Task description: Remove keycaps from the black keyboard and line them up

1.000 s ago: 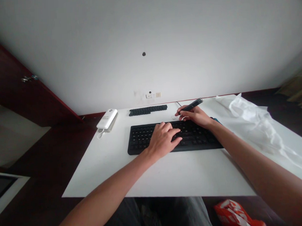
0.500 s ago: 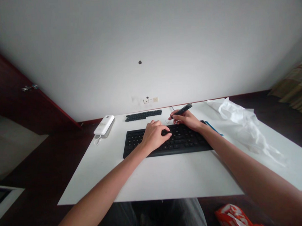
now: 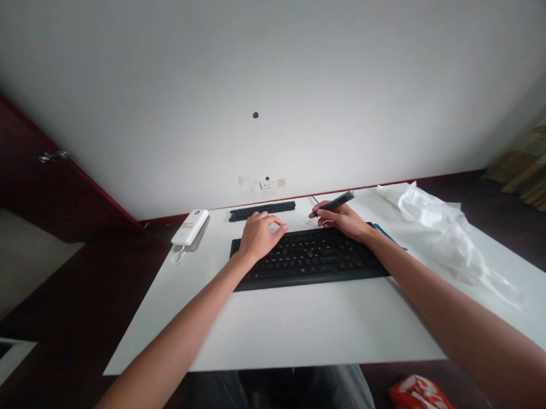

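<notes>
Over the left part of a black keyboard [image 3: 303, 278] hovers my left hand [image 3: 259, 236], its thumb and index finger curved and slightly apart, with nothing visible between them. My right hand [image 3: 343, 220] grips a black-handled keycap puller [image 3: 337, 201] above the keyboard's back right edge. A thin wire loop sticks out to the left of its fingers. One dark keycap [image 3: 310, 254] appears raised among the keys. Behind the keyboard lie rows of loose black keycaps [image 3: 263, 211]. The left hand hides part of the keyboard's left end.
A white power bank [image 3: 190, 227] with a short cable lies at the left of the white table [image 3: 283, 330]. Crumpled white plastic [image 3: 436, 221] covers part of the right side. A blue item [image 3: 389, 235] lies by my right wrist. The wall stands behind.
My left hand has moved left and back from the keyboard's middle, uncovering keys there. The right hand keeps its hold on the keycap puller. The view has shifted slightly.
</notes>
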A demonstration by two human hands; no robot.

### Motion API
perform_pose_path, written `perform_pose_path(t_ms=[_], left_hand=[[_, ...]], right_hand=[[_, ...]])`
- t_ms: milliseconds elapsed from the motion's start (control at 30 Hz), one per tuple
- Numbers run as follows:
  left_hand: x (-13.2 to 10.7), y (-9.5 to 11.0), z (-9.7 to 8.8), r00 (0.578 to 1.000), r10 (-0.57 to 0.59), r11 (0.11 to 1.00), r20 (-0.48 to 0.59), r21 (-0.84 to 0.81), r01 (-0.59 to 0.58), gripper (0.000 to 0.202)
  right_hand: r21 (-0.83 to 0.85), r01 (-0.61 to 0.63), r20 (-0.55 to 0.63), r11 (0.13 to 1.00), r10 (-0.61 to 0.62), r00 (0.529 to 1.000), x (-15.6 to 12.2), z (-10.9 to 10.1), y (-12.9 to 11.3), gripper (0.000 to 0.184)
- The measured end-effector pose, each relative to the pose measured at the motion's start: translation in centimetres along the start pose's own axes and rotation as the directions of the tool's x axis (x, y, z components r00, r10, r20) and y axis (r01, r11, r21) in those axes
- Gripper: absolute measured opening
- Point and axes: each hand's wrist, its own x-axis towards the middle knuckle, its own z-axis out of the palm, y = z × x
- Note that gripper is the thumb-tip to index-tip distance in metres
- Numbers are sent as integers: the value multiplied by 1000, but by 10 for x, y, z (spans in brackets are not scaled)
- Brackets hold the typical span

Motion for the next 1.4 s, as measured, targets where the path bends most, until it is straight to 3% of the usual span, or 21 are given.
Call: perform_pose_path(t_ms=[200, 300, 400, 467, 567, 667, 767, 867, 967, 1100, 1200, 1267, 1400], left_hand=[[-10, -64, -13, 963, -227, 966, -144, 92, 241, 47], [-14, -83, -17, 916, -318, 946, -246, -24, 322, 53], [-15, -95, -19, 857, -412, 910, -308, -179, 373, 54], [-16, -99, -17, 839, -451, 886, -304, -264, 380, 53], [-17, -99, -12, 844, -451, 873, -290, -339, 350, 51], [-17, -96, -8, 852, -437, 868, -289, -384, 314, 51], [-17, -94, -6, 850, -449, 848, -276, -432, 308, 51], [-16, -95, -4, 843, -469, 822, -263, -479, 307, 51], [-16, -97, -2, 832, -486, 805, -269, -508, 306, 49], [-15, -100, 0, 826, -494, 792, -273, -533, 298, 49], [-15, -102, 2, 820, -499, 788, -280, -540, 295, 48], [-15, -104, 3, 814, -505, 786, -286, -542, 298, 49], [-14, -106, 5, 806, -517, 782, -288, -542, 308, 50]], right_hand=[[-48, -13, 14, 999, 13, 1000, -4, 6, -7, 45], [-106, 4, -38, 994, -8, 999, -4, 10, -8, 52], [-282, 70, -76, 957, -95, 993, -5, 12, -10, 57], [-444, 100, -70, 890, -146, 987, -9, 13, -14, 56], [-673, 100, -64, 733, -192, 979, -22, 14, -24, 46], [-836, 191, 75, 515, -238, 968, -44, 15, -34, 39], [-899, 199, 145, 389, -166, 976, -67, 12, -37, 39], [-932, 199, 166, 303, -133, 977, -80, 5, -33, 51], [-961, 183, 160, 208, -121, 980, -81, -3, -29, 64], [-976, 186, 178, 113, -73, 981, -73, -6, -30, 67], [-976, 179, 163, 128, -123, 979, -64, 8, -41, 51], [-962, 169, 138, 215, -154, 978, -57, 27, -51, 32], [-922, 150, 138, 358, -59, 989, -39, 73, -65, 22]])
